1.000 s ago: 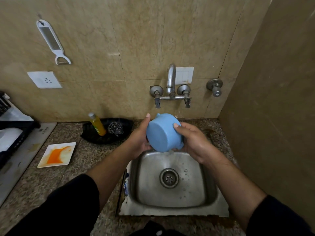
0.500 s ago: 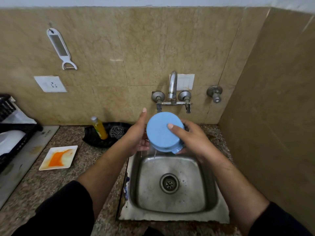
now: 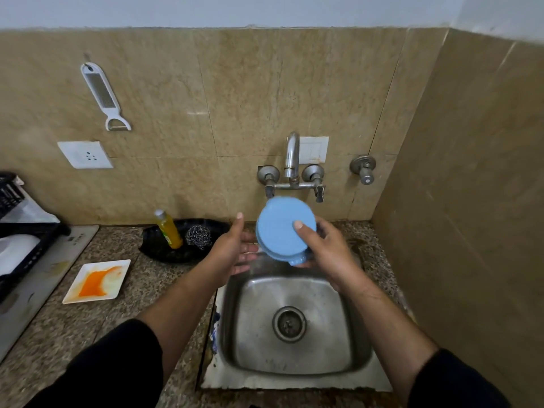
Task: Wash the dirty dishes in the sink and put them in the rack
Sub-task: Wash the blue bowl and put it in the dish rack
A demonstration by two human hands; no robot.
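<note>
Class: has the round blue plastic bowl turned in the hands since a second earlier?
Yes. The blue bowl has tipped so its flat base faces the camera, still below the steel tap.

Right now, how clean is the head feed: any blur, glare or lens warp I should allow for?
Head view: wide-angle warp bows the wall tiles and the corner at right; the blue bowl, left hand and right hand look slightly soft, likely motion; the sink basin shows dull sheen, no harsh glare; light is even, with soft shadows; the stained plate reads clearly.
</note>
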